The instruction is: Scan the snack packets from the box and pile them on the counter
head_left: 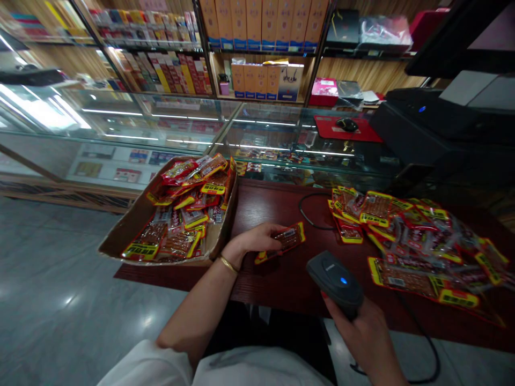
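Note:
My right hand is wrapped around a dark barcode scanner with a blue light on top, its head tilted toward the left. My left hand, with a gold bangle at the wrist, has its fingers closed on a snack packet low over the wooden table. That packet is red and yellow with a clear window, and my fingers cover part of it. Left of the hand stands an open cardboard box filled with similar packets. A loose pile of snack packets lies to the right of the scanner.
Behind the reddish-brown table runs a glass display counter with a red mouse pad on it. Dark equipment stands at the back right. A black cable loops below the right side.

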{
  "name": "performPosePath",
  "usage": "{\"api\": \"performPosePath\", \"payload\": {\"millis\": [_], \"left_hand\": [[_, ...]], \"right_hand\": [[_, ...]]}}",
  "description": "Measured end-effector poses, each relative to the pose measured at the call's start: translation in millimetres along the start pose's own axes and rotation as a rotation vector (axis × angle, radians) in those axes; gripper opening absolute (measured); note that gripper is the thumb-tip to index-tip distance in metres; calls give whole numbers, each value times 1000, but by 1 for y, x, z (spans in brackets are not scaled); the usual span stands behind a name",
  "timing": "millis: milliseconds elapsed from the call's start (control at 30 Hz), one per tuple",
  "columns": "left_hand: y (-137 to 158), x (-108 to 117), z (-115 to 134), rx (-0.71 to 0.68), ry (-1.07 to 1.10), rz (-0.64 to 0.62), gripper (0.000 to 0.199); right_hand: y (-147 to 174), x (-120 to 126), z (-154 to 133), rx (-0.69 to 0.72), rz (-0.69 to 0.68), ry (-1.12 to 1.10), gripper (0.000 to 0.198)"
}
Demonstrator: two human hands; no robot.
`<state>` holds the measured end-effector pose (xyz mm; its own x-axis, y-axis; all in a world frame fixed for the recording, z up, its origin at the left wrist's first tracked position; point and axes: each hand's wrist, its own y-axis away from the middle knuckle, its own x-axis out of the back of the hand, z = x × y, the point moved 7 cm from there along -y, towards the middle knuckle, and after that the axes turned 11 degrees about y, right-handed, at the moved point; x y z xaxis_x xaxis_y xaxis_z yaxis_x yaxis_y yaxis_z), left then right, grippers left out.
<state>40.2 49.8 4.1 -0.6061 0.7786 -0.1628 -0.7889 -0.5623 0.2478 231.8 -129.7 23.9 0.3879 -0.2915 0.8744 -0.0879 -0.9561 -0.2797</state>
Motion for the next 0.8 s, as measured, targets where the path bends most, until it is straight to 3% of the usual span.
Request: {"api": "performPosePath", "payload": {"millis": [167,333,567,800], "left_hand": [[0,-3,3,31,11,0,56],[1,0,6,55,-24,75,28],[0,-2,5,14,59,18,52],[-25,10,-1,-95,245,346,60]], "right_hand": [[3,-2,6,-50,-20,1,40],[3,-2,5,-55,-19,0,42],[1,-2,6,-123,-46,-64,38],[3,-4,9,-236,-65,-256,33]]}}
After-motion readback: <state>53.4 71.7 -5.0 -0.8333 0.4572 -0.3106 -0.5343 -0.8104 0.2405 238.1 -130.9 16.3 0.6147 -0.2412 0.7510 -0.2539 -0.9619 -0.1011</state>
